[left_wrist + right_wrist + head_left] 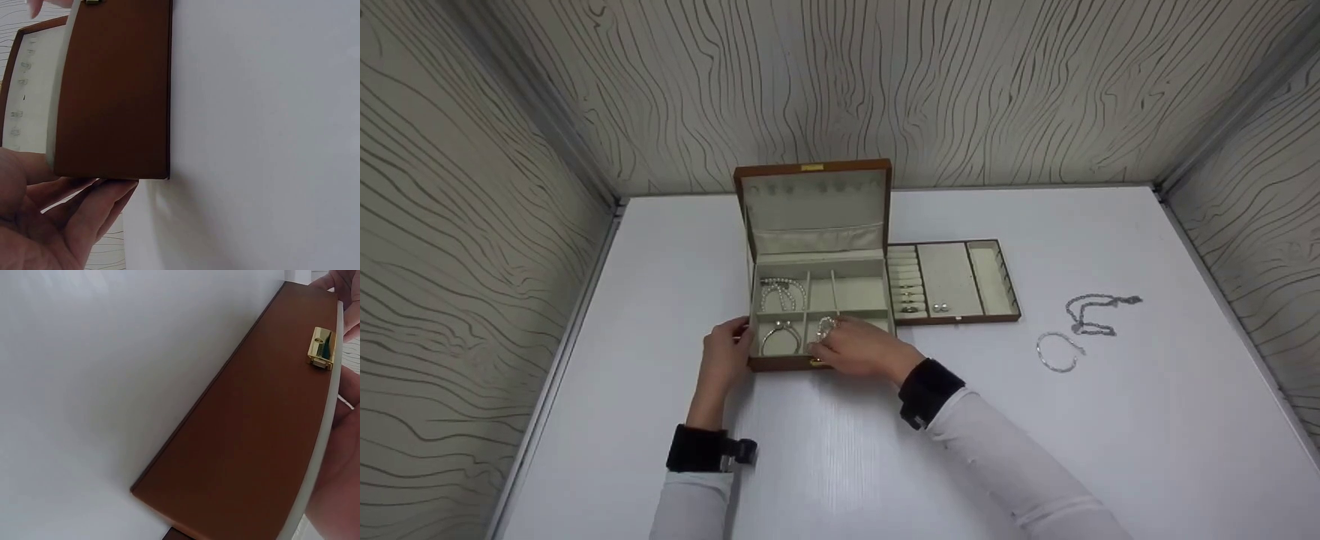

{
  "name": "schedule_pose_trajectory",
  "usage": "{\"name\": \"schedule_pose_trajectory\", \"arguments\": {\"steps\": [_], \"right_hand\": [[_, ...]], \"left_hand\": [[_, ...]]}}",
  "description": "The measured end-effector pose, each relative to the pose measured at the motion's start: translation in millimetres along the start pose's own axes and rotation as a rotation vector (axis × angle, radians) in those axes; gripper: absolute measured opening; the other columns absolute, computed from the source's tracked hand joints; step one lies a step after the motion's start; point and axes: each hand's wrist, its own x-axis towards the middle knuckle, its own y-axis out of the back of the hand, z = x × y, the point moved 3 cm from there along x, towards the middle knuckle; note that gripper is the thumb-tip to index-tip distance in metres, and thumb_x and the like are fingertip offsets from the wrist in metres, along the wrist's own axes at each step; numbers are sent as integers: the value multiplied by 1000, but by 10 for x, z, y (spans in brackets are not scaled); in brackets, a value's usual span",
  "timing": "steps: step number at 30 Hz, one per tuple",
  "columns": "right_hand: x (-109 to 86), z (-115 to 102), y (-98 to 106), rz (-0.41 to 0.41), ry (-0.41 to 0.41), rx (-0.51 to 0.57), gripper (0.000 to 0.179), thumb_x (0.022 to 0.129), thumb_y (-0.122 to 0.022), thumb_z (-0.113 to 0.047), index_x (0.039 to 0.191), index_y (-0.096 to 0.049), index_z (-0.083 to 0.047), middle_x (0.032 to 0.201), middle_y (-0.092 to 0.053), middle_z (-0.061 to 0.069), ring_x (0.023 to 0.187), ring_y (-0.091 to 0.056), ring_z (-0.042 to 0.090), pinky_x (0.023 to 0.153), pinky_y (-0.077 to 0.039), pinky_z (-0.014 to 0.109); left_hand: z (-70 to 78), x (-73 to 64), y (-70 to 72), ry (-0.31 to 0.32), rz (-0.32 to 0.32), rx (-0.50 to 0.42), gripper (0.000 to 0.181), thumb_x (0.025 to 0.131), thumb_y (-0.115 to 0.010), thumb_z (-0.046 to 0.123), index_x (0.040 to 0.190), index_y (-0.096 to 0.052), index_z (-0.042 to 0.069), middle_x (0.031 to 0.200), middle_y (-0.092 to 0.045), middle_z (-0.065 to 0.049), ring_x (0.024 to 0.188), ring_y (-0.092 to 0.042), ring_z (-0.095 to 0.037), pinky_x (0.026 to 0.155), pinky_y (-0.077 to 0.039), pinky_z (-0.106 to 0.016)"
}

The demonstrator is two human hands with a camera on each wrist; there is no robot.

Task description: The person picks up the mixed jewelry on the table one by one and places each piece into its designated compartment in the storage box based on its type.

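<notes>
A brown jewelry box (787, 364) stands with its lid (813, 210) raised, its pale inside split into several compartments. My right hand (862, 349) reaches into the front middle compartment and holds a sparkly silver bracelet (826, 328) between thumb and fingers; the right wrist view hides the bracelet behind the box wall. Against the box's left side rests my left hand (725, 352), fingers (93, 216) touching the wall. A silver bangle (781, 339) lies in the front left compartment, and a pearl strand (782, 293) lies in the one behind it.
Right of the box sits a lift-out tray (952, 281) with several rings (911, 292) in its rolls and a pair of earrings (940, 307). Farther right, a silver chain (1091, 311) and an open bangle (1057, 352) lie on the white table (840, 465). Patterned walls enclose the table.
</notes>
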Motion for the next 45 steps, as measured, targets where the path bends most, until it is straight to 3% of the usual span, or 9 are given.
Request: {"name": "schedule_pose_trajectory", "arguments": {"steps": [2, 4, 8, 15, 21, 26, 31, 35, 45], "right_hand": [[5, -7, -5, -31, -14, -25, 47, 106, -34, -42, 96, -72, -16, 103, -70, 1, 109, -62, 22, 114, -27, 45], [9, -11, -13, -57, -22, -40, 51, 106, -32, -46, 91, -71, -16, 99, -71, 0, 109, -63, 21, 117, -16, 48], [0, -6, -40, -64, -28, -48, 53, 105, -32, -49, 86, -70, -17, 87, -71, -4, 100, -66, 19, 118, -12, 49], [-89, 11, 8, 82, 63, -34, 37, 105, -43, -35, 96, -73, -16, 94, -71, -5, 99, -65, 16, 115, -23, 49], [-372, 138, 253, 230, 104, 95, 26, 102, -52, -21, 110, -73, -6, 106, -71, 2, 105, -65, 19, 103, -43, 39], [-723, 380, 390, 304, 17, 121, 26, 100, -56, -20, 118, -70, -8, 116, -68, 6, 111, -62, 23, 99, -46, 41], [-1064, 637, 495, 428, -52, 45, 25, 96, -64, -16, 118, -69, -7, 119, -66, 9, 111, -61, 28, 96, -47, 46], [-1313, 861, 540, 492, -183, -12, 33, 91, -71, -15, 122, -66, -6, 121, -63, 11, 110, -60, 32, 93, -46, 52], [-1887, 1467, 380, 399, -522, 65, 58, 87, -73, -14, 137, -49, 3, 135, -44, 31, 118, -46, 52, 94, -40, 64]], "left_hand": [[3, 2, 0, 2, 0, -1, 37, 100, -53, 14, 133, -57, -4, 119, -64, -20, 105, -62, -28, 84, -53, -40], [3, 4, -4, 5, -1, 1, 37, 100, -53, 14, 133, -57, -4, 119, -64, -20, 105, -62, -29, 84, -53, -40], [1, 4, -12, 5, -3, 8, 37, 101, -53, 13, 134, -56, -4, 120, -64, -20, 106, -62, -29, 84, -54, -40], [9, 1, -11, 0, 3, 1, 36, 100, -54, 12, 132, -58, -4, 119, -64, -20, 105, -63, -29, 84, -54, -41], [20, -7, -7, 4, -5, -26, 37, 100, -54, 12, 133, -57, -4, 119, -65, -19, 103, -63, -28, 78, -55, -37], [23, -23, -2, 7, -7, -38, 36, 100, -54, 11, 132, -57, -5, 118, -65, -20, 102, -63, -27, 74, -55, -34], [28, -23, 4, 5, -10, -26, 37, 100, -53, 11, 133, -56, -6, 120, -63, -21, 105, -62, -28, 79, -54, -37], [32, -19, 12, -13, -5, -22, 37, 100, -53, 11, 133, -56, -7, 121, -63, -22, 106, -62, -29, 84, -53, -40], [37, -35, 30, -37, 18, -10, 34, 99, -53, 7, 129, -58, -9, 117, -65, -24, 104, -63, -32, 83, -53, -42]]}}
